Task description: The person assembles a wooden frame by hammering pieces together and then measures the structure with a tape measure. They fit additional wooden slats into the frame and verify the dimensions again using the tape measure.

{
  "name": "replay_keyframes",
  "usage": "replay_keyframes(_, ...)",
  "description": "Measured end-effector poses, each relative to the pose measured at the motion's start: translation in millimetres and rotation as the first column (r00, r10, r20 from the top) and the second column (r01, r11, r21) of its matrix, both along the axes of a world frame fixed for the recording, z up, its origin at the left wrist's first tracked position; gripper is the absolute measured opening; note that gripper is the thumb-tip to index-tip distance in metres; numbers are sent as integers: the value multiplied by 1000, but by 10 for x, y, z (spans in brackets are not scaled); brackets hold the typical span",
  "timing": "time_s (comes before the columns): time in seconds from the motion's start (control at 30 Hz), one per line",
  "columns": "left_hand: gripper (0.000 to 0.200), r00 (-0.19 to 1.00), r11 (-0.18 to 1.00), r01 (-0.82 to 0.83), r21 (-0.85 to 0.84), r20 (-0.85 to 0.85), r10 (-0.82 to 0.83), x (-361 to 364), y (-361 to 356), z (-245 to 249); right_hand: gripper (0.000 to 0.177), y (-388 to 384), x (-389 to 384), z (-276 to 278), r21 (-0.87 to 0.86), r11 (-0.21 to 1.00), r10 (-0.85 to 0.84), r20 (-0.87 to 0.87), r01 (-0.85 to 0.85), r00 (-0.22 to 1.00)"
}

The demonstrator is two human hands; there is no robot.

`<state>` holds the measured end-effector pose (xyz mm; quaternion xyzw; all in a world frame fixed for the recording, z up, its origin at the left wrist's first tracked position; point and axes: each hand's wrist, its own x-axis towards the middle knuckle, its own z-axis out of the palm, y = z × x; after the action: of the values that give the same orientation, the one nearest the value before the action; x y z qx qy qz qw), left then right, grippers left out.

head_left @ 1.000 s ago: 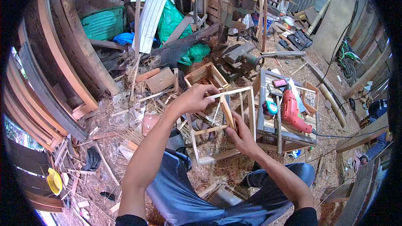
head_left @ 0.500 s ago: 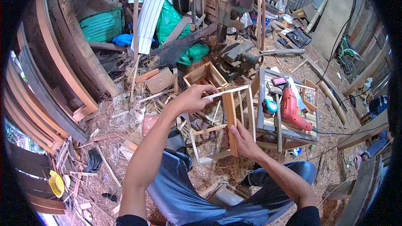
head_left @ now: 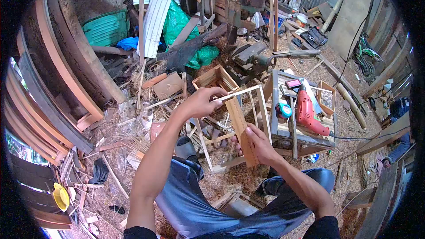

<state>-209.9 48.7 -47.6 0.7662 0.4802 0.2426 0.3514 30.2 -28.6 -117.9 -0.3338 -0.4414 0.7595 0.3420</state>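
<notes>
A light wooden frame [head_left: 228,165] of thin strips is held up in front of my knees. My left hand [head_left: 204,102] pinches its upper left corner between thumb and fingers. My right hand [head_left: 260,145] is wrapped round the lower part of a flat wooden slat [head_left: 239,121]. The slat leans across the frame, its top end close to the upper rail by my left fingertips and its broad face turned toward me. The right fingers are partly hidden behind the slat.
To the right, a low wooden stand [head_left: 275,106] carries a red power drill [head_left: 306,113], a blue tape measure [head_left: 283,110] and a pink-and-black item [head_left: 292,83]. An open wooden box [head_left: 207,79] sits beyond the frame. Wood scraps and shavings cover the ground. A cable [head_left: 363,140] trails right.
The slat has turned and tilted: its top moved left, its lower end right, and its broad face now shows. My right hand shifted slightly right with it. The left hand keeps its pinch.
</notes>
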Motion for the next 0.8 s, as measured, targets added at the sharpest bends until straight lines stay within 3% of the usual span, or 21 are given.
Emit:
replay_keyframes(0.07,29,1000,999,6,37,-24,-5,-5,1,1,36,38,10,-58,-17,1000,8,-31,-8,999)
replay_keyframes(0.13,29,999,997,22,72,-25,-21,-30,23,-17,43,70,-42,-184,261,959,-151,142,110,978)
replay_keyframes(0.23,32,998,996,36,76,-63,-32,-57,56,-67,49,-12,-69,-106,330,933,-200,150,141,968)
replay_keyframes(0.37,31,998,993,53,107,-42,-49,-57,86,-98,48,4,-112,-70,372,914,-249,203,160,947)
replay_keyframes(0.43,31,998,1000,12,3,-68,-12,-22,44,7,48,-3,-124,-82,345,923,-249,196,171,948)
replay_keyframes(0.8,32,995,999,22,34,-97,-19,-10,52,-16,47,-9,-113,-70,342,920,-282,242,191,928)
